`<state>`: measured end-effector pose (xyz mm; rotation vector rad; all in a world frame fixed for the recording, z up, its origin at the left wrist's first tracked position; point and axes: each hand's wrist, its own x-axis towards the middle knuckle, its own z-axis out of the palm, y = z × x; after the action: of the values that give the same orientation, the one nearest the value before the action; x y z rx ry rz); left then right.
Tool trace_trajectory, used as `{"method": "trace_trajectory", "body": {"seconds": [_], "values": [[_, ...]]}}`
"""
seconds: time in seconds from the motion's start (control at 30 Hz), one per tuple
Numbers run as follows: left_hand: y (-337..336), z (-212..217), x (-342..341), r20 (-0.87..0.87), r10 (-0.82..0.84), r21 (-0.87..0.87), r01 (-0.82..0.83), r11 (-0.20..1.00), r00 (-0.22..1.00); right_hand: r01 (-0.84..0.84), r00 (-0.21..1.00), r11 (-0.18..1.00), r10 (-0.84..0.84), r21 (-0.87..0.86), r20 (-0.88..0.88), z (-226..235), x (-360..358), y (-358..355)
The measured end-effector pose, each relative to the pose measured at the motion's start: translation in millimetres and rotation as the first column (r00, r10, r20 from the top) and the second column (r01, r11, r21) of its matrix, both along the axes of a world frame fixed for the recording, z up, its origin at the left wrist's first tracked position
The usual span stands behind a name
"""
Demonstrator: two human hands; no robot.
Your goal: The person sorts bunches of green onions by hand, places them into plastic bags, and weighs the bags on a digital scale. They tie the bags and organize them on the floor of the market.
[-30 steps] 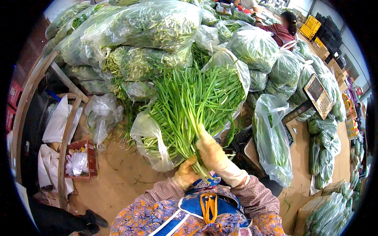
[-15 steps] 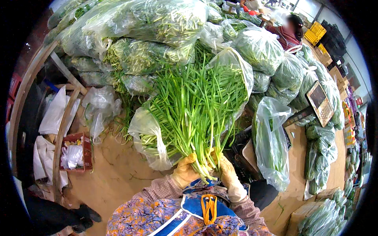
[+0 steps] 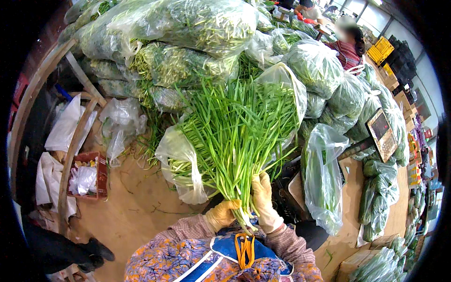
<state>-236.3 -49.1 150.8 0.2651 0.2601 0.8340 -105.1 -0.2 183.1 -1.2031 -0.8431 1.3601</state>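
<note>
Both my hands, in yellowish gloves, hold a loose bunch of garlic chives [image 3: 239, 181] upright in front of my apron. Around the pale stem ends my left hand [image 3: 222, 215] is closed. A little higher, my right hand [image 3: 263, 199] presses the stems from the right side, its fingers partly hidden. The long green leaves fan out away from me, over a large open clear plastic bag [image 3: 181, 152] full of more chives. Its gathered plastic lies left of the bunch, and its raised edge shows at the right.
Filled clear bags of greens [image 3: 188, 61] are piled ahead. On the right are a scale display [image 3: 381, 134] and a long bag of greens [image 3: 324, 183]. At left stand a red crate [image 3: 101, 178] and a wooden frame [image 3: 75, 162]. Another person [image 3: 347, 49] is at the far right.
My right hand has moved up and slightly left along the stems. My left hand has shifted slightly down and right, and the bunch looks narrower at its base.
</note>
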Motion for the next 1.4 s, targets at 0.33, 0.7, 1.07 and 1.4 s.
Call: {"method": "trace_trajectory", "body": {"seconds": [0.33,0.7,1.07,1.4], "values": [[2.1,-5.7,2.6,0.176,0.085,-0.039,-0.079,0.996,0.981,-0.267,0.622,0.926,-0.046,0.267,0.782,35.4,7.7,5.6],[7.1,10.3,9.7,-0.163,0.087,-0.009,-0.09,0.996,0.983,-0.153,0.988,0.987,0.154,-0.05,0.007,3.6,19.4,-7.3],[8.3,21.4,13.7,-0.048,0.151,0.007,-0.151,0.988,0.987,-0.528,0.168,0.849,0.124,-0.017,0.978,67.9,30.1,26.4],[-1.0,-0.4,-5.1,-0.096,0.001,0.025,0.001,1.0,0.995,-0.296,0.442,0.932,0.328,-0.21,0.834,71.9,26.0,106.7]]}}
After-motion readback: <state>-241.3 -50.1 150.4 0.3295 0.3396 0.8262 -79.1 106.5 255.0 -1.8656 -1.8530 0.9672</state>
